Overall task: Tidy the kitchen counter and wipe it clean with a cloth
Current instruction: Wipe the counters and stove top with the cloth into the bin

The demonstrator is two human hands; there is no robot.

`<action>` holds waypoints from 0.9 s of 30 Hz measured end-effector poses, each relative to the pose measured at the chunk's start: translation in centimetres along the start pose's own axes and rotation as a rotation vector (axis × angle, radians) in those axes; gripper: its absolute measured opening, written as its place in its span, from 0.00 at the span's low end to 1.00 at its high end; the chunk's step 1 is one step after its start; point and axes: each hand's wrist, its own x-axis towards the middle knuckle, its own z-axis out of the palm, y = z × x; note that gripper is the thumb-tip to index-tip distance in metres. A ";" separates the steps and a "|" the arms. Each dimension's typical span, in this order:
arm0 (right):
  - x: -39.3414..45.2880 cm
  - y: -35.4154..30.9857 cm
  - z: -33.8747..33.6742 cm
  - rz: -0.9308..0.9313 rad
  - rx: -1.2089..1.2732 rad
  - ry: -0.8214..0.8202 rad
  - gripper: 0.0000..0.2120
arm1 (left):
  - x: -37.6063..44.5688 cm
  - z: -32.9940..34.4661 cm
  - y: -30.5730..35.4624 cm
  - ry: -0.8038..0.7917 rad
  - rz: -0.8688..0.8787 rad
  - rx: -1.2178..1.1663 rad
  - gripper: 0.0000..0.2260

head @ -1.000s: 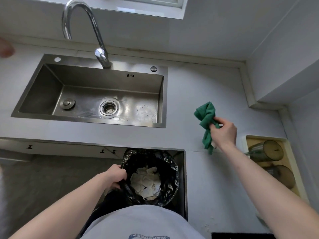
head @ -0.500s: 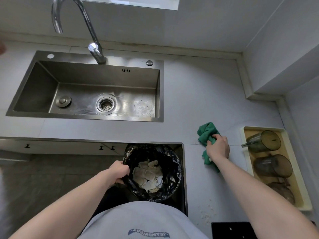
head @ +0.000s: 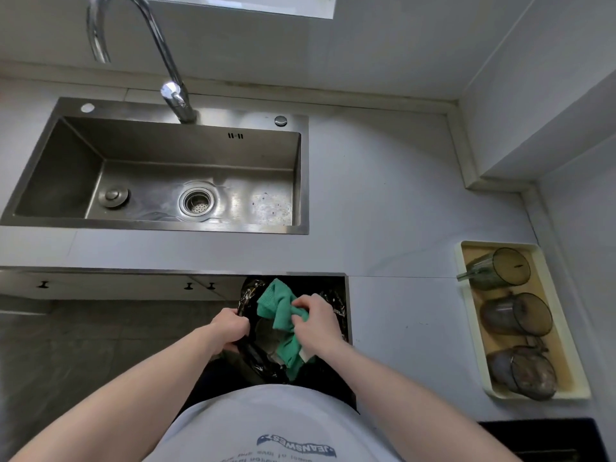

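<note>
Green cloth [head: 281, 315], gripped by the right hand [head: 316, 323], hangs over the bin [head: 328, 298] beyond the counter's [head: 400, 228] front edge, left hand [head: 230, 330] clutching the liner; shaking crumbs off, wiping likely next.

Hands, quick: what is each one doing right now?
Left hand: grips the rim of the black bin bag.
Right hand: holds the green cloth over the bag.

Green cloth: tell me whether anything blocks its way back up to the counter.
Nothing visible does. The right hand holds the cloth over the bin, beside the bare counter edge.
</note>
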 end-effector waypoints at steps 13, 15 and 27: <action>1.9 7.8 -18.6 0.156 -0.011 0.610 0.13 | 0.7 0.0 0.0 -0.007 0.008 0.014 0.11; 1.3 10.8 -18.5 0.265 -0.092 0.598 0.13 | 1.3 0.0 -0.2 -0.015 0.010 0.023 0.12; 0.0 7.9 -7.4 0.390 -0.158 0.444 0.14 | 0.8 0.4 0.1 -0.007 0.019 0.036 0.10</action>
